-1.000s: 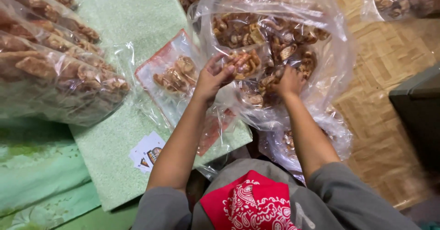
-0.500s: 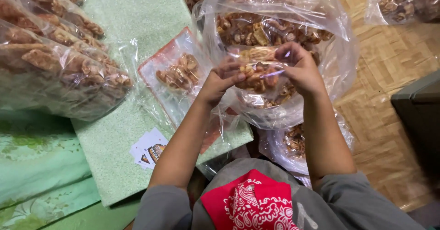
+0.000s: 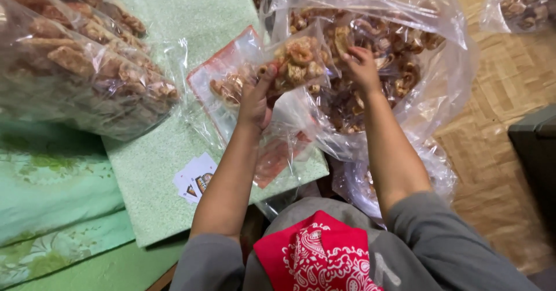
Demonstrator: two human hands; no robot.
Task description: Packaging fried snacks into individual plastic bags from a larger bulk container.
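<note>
My left hand [image 3: 255, 99] and my right hand [image 3: 360, 68] hold between them a small clear bag [image 3: 300, 59] part filled with brown fried snack pieces. The left fingers pinch its lower left side; the right fingers grip its right edge. Behind it gapes a big clear plastic sack [image 3: 399, 42] full of the same brown pieces. Under my left hand, a flat clear pouch with red edges [image 3: 226, 79] lies on the green table [image 3: 174, 24] with a few pieces inside.
Several filled long bags [image 3: 75, 65] are piled at the left. Small printed labels [image 3: 196, 179] lie on the table near its front edge. Another sack of snacks [image 3: 521, 1] sits top right on the wooden floor [image 3: 498, 94]. A dark box [image 3: 538, 152] stands at the right.
Both hands have carried the small bag up and to the left, out over the edge of the big sack. A second ago my right hand was down inside the sack.
</note>
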